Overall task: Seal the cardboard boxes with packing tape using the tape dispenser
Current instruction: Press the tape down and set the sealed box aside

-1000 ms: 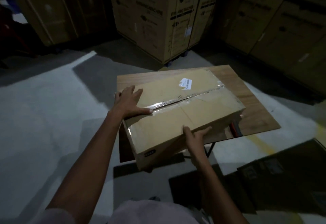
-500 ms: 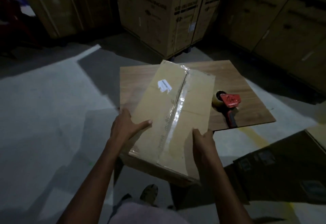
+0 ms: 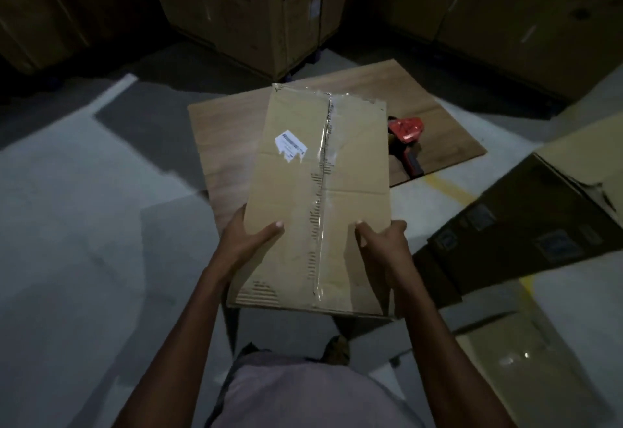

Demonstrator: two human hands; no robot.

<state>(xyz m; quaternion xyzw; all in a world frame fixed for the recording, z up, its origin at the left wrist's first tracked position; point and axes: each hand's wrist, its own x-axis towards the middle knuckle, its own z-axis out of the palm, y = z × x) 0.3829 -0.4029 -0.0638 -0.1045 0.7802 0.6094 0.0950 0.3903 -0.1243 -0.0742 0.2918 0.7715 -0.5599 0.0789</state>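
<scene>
A flat brown cardboard box (image 3: pixel 357 171) with clear tape along its centre seam and a white label near the top left is lifted off the wooden table (image 3: pixel 222 131), its long side pointing away from me. My left hand (image 3: pixel 251 242) grips its near left edge, thumb on top. My right hand (image 3: pixel 384 245) grips the near right edge the same way. The red tape dispenser (image 3: pixel 406 137) lies on the table just right of the box, partly hidden by it.
Tall printed cartons (image 3: pixel 256 6) stand in a row behind the table. A dark carton (image 3: pixel 526 225) lies on the floor at the right, and another brown box (image 3: pixel 512 360) sits below it. My feet show under the box.
The box has been turned lengthwise and pulled toward me, off the table. Both hands shifted to its near edges. The view has moved closer and tilted down.
</scene>
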